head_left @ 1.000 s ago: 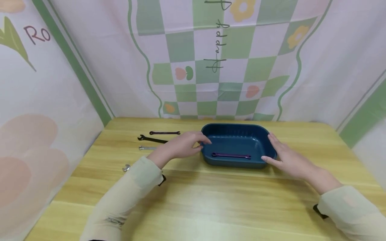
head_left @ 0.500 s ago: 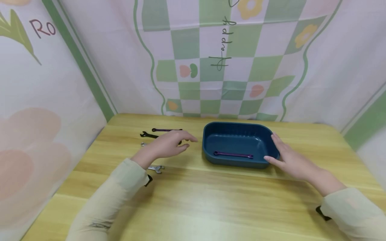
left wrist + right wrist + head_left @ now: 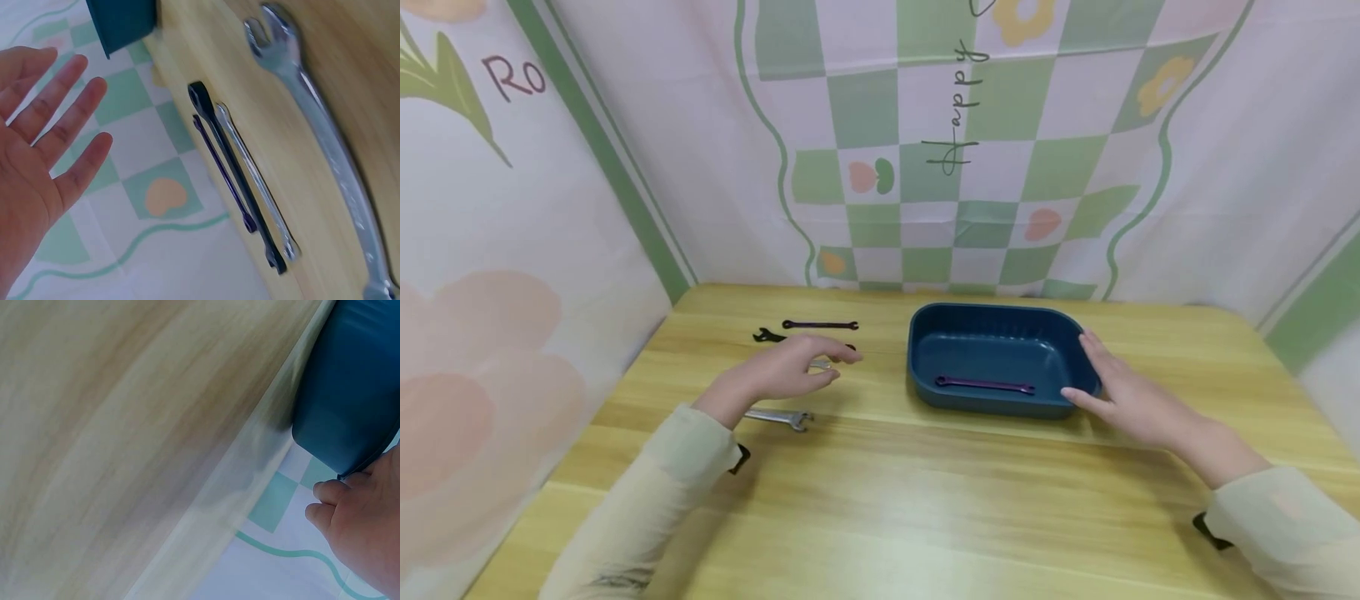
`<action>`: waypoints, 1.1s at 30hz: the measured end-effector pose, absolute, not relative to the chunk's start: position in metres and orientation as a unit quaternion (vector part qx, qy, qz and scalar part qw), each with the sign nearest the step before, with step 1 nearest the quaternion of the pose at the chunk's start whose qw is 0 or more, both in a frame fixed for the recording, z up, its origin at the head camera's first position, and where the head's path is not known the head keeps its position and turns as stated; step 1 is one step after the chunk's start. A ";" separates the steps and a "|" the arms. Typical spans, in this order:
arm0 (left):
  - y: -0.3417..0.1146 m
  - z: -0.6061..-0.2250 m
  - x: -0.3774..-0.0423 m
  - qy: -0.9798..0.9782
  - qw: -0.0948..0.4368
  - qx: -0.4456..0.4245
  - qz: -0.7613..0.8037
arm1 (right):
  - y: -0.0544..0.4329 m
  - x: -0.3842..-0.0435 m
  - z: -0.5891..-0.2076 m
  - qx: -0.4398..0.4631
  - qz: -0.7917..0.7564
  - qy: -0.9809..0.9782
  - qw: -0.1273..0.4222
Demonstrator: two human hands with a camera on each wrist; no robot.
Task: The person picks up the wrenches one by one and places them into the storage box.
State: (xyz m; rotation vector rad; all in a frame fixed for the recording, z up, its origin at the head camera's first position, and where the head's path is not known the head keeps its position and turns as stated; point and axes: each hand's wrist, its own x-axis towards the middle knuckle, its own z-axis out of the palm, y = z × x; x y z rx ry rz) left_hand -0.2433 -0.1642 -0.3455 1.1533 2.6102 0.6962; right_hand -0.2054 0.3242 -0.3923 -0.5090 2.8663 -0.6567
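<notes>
My left hand (image 3: 778,367) hovers over the left of the table with nothing in it, its fingers spread in the left wrist view. Under and around it lie wrenches: a small dark purple one (image 3: 820,325), a black one (image 3: 234,172), a thin silver one (image 3: 256,178) and a larger silver open-ended wrench (image 3: 334,147). The hand partly covers several of them in the head view. My right hand (image 3: 1138,400) rests on the right end of a dark blue basin (image 3: 992,407), thumb and fingers laid along its rim. Inside the basin lies a purple wrench (image 3: 985,384).
The wooden table (image 3: 910,517) meets a patterned curtain (image 3: 925,233) along its back edge. Another curtain (image 3: 512,350) hangs at the left side. The basin stands near the back, to the right of the loose wrenches.
My left hand has drawn back leftwards from the basin's left rim to above the loose wrenches. The right hand stays on the basin. The view has shifted slightly.
</notes>
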 end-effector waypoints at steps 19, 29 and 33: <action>-0.206 -0.368 -0.232 0.902 0.128 0.349 0.218 | 0.326 -0.207 -0.393 -0.170 -0.212 0.959 0.082; -0.217 -0.378 -0.230 0.903 0.140 0.344 0.216 | 0.326 -0.206 -0.394 -0.170 -0.212 0.959 0.079; -0.223 -0.380 -0.229 0.909 0.143 0.332 0.209 | 0.326 -0.207 -0.394 -0.171 -0.215 0.958 0.081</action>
